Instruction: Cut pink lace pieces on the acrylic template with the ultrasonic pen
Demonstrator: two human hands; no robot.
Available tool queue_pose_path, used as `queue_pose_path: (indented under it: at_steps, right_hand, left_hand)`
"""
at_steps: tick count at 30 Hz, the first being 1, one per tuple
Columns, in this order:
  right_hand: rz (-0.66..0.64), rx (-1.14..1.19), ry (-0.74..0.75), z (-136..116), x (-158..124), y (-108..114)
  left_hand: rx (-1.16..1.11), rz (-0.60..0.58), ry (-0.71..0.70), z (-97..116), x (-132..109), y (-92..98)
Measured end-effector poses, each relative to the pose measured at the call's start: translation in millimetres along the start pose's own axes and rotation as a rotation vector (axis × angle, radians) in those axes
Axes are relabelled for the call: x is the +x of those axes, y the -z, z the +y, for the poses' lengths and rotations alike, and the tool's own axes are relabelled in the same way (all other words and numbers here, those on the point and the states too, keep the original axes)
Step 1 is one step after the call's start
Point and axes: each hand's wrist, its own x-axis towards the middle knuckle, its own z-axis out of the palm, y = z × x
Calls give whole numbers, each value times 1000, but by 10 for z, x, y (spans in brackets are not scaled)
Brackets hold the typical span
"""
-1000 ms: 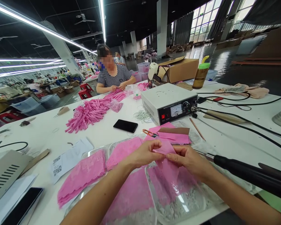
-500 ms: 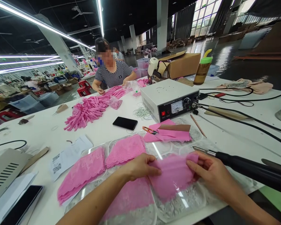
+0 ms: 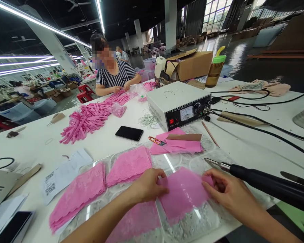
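Observation:
A thin pink fabric piece (image 3: 184, 192) is held between my two hands, low over a clear plastic template sheet (image 3: 192, 227). My left hand (image 3: 152, 184) pinches its left edge between thumb and fingers. At the right edge, my right hand (image 3: 221, 185) grips a corner with thumb and curled fingers. Another pink piece (image 3: 139, 219) lies partly under my left forearm. Two stacks of scalloped pink fabric pieces, one farther left (image 3: 78, 195) and one nearer the middle (image 3: 130, 165), rest on the sheet. A black-handled pen-like tool with a metal tip (image 3: 255, 175) lies beside my right hand.
Behind the sheet stand a control box (image 3: 179, 104) with cables and a phone (image 3: 129, 133). Orange-handled thread snips (image 3: 157, 140) lie on pink scraps (image 3: 184, 145). Across the table, a person in a striped shirt (image 3: 119, 76) handles pink strips (image 3: 88, 118). A green-lidded bottle (image 3: 214, 72) stands at the back.
The pink fabric piece between my hands has come down flatter onto the sheet and is more spread out. My view has shifted slightly to the right. The co-worker's hands have come closer together.

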Motion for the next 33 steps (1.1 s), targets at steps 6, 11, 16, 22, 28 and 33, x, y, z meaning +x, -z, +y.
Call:
queue_pose_path:
  at_steps: [6, 11, 16, 22, 28, 33]
  right_hand:
    - [122, -213, 175, 36, -26, 63]
    - [346, -430, 639, -83, 135, -1]
    - [304, -473, 676, -271, 644, -192]
    - [259, -351, 659, -340, 934, -281]
    - [327, -55, 530, -476, 956, -163]
    - [215, 180, 369, -674, 892, -18]
  left_hand:
    - [310, 176, -60, 59, -99, -7]
    - [439, 357, -207, 143, 83, 146]
    - [417, 446, -483, 174, 515, 272]
    - [252, 476, -636, 76, 878, 248]
    - [-67, 398, -656, 283, 963, 362]
    - [-401, 237, -575, 477, 734, 516]
